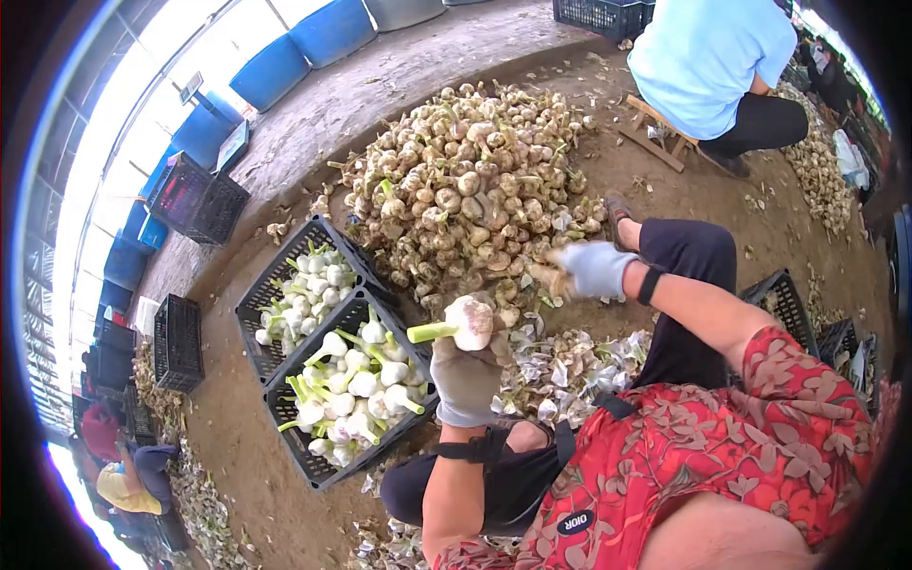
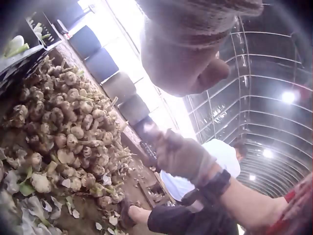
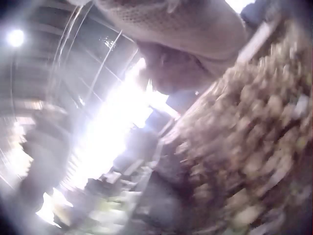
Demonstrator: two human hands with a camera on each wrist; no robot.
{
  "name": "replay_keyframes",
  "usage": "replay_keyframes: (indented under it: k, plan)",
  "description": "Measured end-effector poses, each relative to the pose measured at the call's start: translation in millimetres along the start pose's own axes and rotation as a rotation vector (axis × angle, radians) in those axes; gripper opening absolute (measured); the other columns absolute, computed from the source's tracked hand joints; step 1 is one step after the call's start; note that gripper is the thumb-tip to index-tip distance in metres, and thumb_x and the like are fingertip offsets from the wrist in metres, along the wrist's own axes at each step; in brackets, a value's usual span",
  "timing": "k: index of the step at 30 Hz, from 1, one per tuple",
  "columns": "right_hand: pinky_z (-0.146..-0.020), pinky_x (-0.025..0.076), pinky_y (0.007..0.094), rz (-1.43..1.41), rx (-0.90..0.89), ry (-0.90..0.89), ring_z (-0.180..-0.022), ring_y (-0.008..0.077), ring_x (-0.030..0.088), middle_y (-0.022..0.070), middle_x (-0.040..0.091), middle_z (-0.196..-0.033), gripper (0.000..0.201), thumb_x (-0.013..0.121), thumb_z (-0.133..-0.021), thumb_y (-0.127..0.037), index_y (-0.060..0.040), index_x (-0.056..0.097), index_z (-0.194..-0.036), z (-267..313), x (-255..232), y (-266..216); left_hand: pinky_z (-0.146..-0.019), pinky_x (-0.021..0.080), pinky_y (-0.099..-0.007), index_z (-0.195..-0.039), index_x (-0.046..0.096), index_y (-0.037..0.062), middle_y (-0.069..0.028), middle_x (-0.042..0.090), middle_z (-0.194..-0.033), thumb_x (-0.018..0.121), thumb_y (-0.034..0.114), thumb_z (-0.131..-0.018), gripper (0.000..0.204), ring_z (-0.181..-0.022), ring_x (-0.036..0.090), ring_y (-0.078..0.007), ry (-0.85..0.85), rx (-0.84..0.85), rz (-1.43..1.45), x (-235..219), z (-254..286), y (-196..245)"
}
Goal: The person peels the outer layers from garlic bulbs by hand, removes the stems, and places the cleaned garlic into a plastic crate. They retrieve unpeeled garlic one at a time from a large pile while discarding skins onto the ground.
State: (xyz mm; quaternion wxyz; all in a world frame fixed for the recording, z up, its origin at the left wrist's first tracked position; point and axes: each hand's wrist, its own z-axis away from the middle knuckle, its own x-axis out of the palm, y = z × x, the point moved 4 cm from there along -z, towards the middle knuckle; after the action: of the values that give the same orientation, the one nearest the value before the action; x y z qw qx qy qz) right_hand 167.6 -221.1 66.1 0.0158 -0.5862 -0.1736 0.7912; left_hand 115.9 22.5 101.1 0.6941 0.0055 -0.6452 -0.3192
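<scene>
In the head view my left hand (image 1: 467, 382), in a pale glove, holds up a garlic bulb (image 1: 472, 321) with a short green stem pointing left. My right hand (image 1: 594, 269), gloved too, hovers at the near right side of a big heap of unpeeled garlic (image 1: 465, 185). It is blurred by motion, and I cannot tell whether its fingers hold anything. The left wrist view shows the right hand (image 2: 183, 156) with bent fingers, beyond the left glove (image 2: 186, 54). Below the hands lie loose garlic skins (image 1: 570, 375).
Two black crates (image 1: 318, 477) of cleaned white garlic stand left of the heap. A person in a light blue shirt (image 1: 712, 57) sits on a wooden stool (image 1: 655, 142) at upper right. More black crates (image 1: 178, 342) and blue tubs (image 1: 332, 33) line the far side.
</scene>
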Motion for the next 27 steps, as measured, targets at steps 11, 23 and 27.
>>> replay_keyframes:
  k: [11, 23, 27]
  plan:
    - [-0.08, 0.049, 0.0354, -0.722, -0.204, 0.221, -0.091, 0.0248, 0.062, 0.0147, 0.063, -0.095, 0.064, 0.081, -0.067, -0.043, 0.0009, 0.06, -0.108, 25, -64, -114, -0.08, 0.055, -0.0337, -0.125, 0.051, 0.0053, -0.0099, 0.062, -0.113, 0.049, 0.034, -0.096, 0.041, -0.1, 0.063, -0.0234, -0.117, -0.033, 0.064, -8, -12, -13]
    - [-0.056, 0.051, 0.0222, -1.432, -0.021, -0.169, -0.066, 0.0087, 0.064, 0.0073, 0.068, -0.076, 0.028, 0.07, -0.086, -0.013, 0.0021, 0.064, -0.109, 30, -66, -106, -0.08, 0.055, -0.0357, -0.126, 0.052, 0.0059, -0.009, 0.062, -0.117, 0.059, 0.039, -0.09, 0.049, -0.1, 0.062, -0.0235, -0.225, -0.036, -0.019, -4, -1, -3]
    - [-0.072, 0.054, 0.0306, -0.726, -0.318, 0.474, -0.08, 0.0199, 0.068, 0.0095, 0.069, -0.092, 0.026, 0.072, -0.08, -0.012, -0.0014, 0.068, -0.104, 49, -70, -121, -0.091, 0.052, -0.0397, -0.125, 0.052, 0.0062, -0.0094, 0.059, -0.12, 0.061, 0.039, -0.09, 0.049, -0.107, 0.059, -0.0246, -0.091, 0.07, -0.054, -2, -4, -8]
